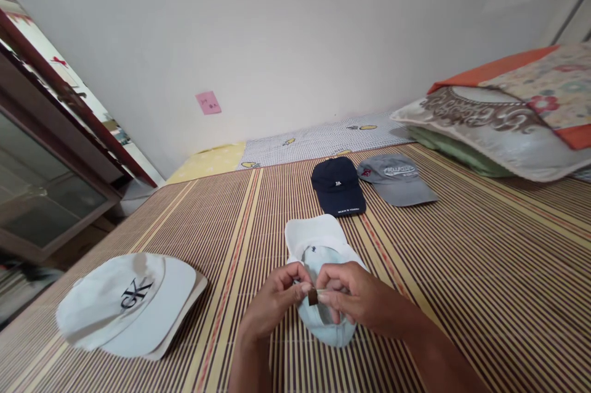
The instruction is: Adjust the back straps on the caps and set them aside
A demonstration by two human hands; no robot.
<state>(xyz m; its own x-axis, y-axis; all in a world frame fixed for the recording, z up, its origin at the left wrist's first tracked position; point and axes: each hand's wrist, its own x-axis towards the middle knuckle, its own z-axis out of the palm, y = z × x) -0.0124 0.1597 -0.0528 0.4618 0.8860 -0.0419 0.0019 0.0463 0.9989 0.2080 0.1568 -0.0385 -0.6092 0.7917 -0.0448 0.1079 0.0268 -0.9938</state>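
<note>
A pale blue and white cap lies upside down on the striped mat, its white brim pointing away from me and its inside showing. Over its back edge, my left hand pinches one side of a small brown buckle on the cap's strap. My right hand pinches the strap just right of the buckle, fingers bent. The fingertips hide part of the strap.
White caps with a "CK" print lie stacked at the left. Beyond the held cap are a navy cap and a grey cap. Pillows lie at the right by the wall.
</note>
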